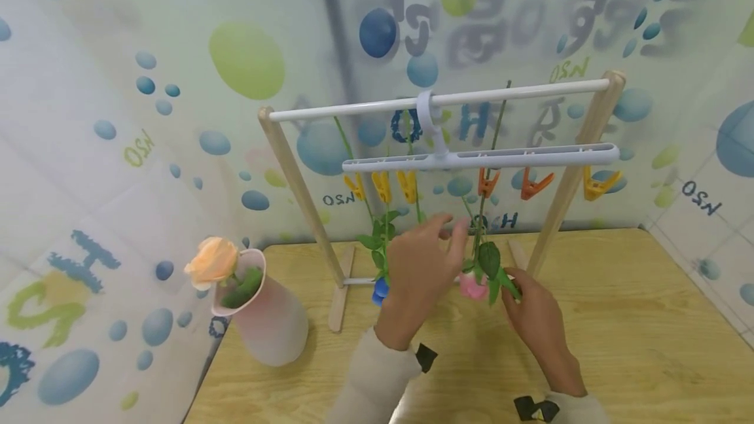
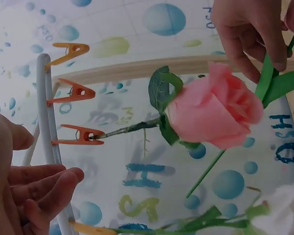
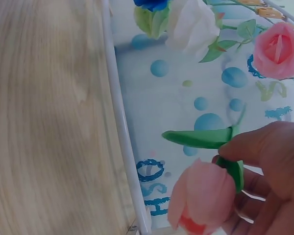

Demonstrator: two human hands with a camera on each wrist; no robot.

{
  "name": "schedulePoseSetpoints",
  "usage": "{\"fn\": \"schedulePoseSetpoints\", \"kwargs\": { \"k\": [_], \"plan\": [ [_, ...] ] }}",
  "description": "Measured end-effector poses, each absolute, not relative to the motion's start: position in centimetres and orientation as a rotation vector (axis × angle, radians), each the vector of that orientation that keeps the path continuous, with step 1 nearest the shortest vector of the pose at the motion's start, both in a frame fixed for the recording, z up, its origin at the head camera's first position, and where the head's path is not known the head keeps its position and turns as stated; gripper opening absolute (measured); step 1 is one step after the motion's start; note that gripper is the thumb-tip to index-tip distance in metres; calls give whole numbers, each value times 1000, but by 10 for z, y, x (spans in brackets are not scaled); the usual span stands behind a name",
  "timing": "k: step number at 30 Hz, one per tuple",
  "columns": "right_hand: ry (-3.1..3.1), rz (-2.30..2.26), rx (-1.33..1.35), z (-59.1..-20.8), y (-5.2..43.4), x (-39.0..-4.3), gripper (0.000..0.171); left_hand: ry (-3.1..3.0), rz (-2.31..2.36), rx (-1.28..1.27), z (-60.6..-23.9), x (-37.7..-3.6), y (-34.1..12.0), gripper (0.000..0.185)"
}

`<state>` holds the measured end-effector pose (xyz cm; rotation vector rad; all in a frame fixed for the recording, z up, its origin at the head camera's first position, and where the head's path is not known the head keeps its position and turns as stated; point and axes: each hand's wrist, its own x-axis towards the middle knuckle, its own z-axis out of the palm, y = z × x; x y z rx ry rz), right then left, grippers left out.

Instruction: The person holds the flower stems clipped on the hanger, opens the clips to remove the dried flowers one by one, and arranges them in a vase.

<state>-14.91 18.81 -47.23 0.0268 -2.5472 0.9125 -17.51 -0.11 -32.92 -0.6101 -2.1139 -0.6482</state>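
Note:
My right hand [image 1: 536, 316] pinches the green stem and leaves of a pink tulip [image 3: 206, 196], whose bloom hangs downward in the right wrist view. Beside it, a pink rose [image 2: 215, 107] hangs head down with its stem in an orange clothespin [image 2: 78, 135]. That clothespin is on a pale clip hanger [image 1: 483, 159]. My left hand [image 1: 421, 260] is raised just in front of the hanger, holding nothing, with fingers loosely bent near the clothespins in the left wrist view. A white rose [image 3: 191, 27] and a blue flower [image 1: 380, 290] hang farther left.
The hanger hooks over the white bar [image 1: 365, 107] of a wooden-legged rack [image 1: 303, 195]. Another orange clothespin [image 1: 535, 184] and a yellow-orange one [image 1: 599, 184] carry nothing. A pink-white vase [image 1: 273, 326] with a peach rose [image 1: 213, 263] stands left on the wooden table [image 1: 648, 332].

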Motion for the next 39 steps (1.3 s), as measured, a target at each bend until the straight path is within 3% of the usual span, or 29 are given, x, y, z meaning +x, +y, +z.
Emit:
{"fn": "schedulePoseSetpoints", "kwargs": {
  "k": [10, 21, 32, 39],
  "plan": [
    [-2687, 886, 29, -473, 185, -148, 29, -1961, -703, -833, -382, -155, -38, 32],
    [-2874, 867, 139, -477, 183, -142, 28, -2276, -472, -929, -455, -139, -26, 11],
    [-2936, 842, 288, -464, 193, -135, 34, -2646, -270, -946, -470, -144, -15, 39],
    [-2958, 921, 397, -458, 196, -132, 35, -2649, -100, -938, -480, -150, -9, 44]
  ]
}}
